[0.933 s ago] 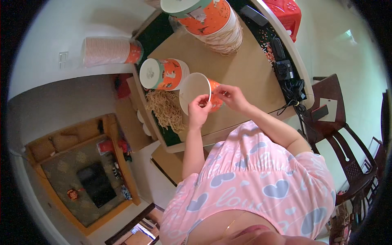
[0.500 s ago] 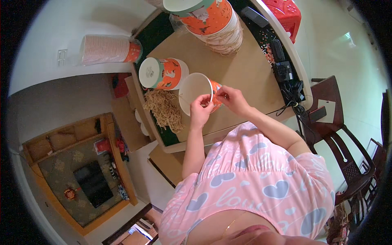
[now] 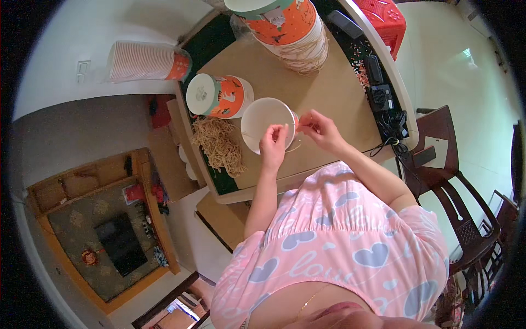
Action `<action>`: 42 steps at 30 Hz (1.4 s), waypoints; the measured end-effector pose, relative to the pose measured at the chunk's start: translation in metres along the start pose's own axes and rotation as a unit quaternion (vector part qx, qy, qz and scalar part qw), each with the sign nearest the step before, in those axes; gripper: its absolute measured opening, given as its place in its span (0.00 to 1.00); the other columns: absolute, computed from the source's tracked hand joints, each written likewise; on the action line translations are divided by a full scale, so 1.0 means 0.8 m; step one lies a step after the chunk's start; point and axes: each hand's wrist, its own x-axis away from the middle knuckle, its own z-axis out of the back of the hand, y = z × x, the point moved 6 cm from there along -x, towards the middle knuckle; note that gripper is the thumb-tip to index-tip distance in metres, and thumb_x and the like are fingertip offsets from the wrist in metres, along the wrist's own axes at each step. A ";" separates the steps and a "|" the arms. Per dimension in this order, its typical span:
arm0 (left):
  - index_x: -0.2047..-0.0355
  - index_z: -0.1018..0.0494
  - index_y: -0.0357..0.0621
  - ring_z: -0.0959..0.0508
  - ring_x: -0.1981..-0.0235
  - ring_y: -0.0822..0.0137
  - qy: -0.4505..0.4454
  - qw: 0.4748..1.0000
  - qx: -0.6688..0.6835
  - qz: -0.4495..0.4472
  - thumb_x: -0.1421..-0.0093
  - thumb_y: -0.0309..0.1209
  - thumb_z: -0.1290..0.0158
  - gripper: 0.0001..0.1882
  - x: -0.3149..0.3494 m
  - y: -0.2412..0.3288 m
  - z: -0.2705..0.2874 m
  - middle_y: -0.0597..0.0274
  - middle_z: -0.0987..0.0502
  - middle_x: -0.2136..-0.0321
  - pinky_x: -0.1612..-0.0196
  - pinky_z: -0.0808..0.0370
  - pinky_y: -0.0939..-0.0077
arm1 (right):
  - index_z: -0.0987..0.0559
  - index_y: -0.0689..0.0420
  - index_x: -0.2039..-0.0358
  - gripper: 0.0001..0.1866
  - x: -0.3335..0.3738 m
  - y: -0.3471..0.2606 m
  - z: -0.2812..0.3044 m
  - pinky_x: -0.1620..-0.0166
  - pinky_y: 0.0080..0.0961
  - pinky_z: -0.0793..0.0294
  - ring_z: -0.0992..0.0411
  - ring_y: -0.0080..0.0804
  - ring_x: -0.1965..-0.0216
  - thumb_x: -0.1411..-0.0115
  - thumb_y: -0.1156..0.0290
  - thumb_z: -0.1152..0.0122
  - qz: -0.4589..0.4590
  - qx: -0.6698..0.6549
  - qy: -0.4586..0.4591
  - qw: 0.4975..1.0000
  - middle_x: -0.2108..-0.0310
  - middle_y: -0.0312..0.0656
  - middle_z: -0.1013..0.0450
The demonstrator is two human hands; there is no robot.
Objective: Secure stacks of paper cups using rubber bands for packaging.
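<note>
An open white paper tub (image 3: 257, 123) with an orange outside lies tilted on the brown table board, its mouth facing me. My left hand (image 3: 274, 147) is at its near rim with thumb and fingers pinched together; what they hold is hidden. Just right of the rim, beside the tub's orange wall, my right hand (image 3: 322, 131) pinches a thin tan cord (image 3: 296, 147), which curves down between the hands. Left of the tub lies a loose heap of similar tan cords (image 3: 222, 148). Behind it a short stack of orange and green paper tubs (image 3: 230, 97) rests on its side.
A taller stack of tubs (image 3: 285, 24), with cords hanging about it, stands at the far edge. Wrapped tubs (image 3: 145, 62) are at the left wall. Black adapters and cables (image 3: 383, 101) line the right edge, near a red stool (image 3: 383, 22) and a dark chair (image 3: 455, 181).
My right hand has moved slightly right, away from the rim. My left hand has shifted slightly right, and the tub has turned so less of its orange side shows. A cord end now shows below.
</note>
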 end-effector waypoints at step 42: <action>0.69 0.33 0.44 0.34 0.84 0.83 -0.174 0.954 0.222 0.099 0.37 0.29 0.55 0.04 -0.010 0.016 -0.045 0.69 0.29 0.78 0.84 0.41 0.91 | 0.23 0.63 0.70 0.05 -0.019 -0.023 0.015 0.79 0.15 0.45 0.46 0.13 0.81 0.45 0.75 0.40 -0.023 0.156 0.002 0.988 0.85 0.27 0.39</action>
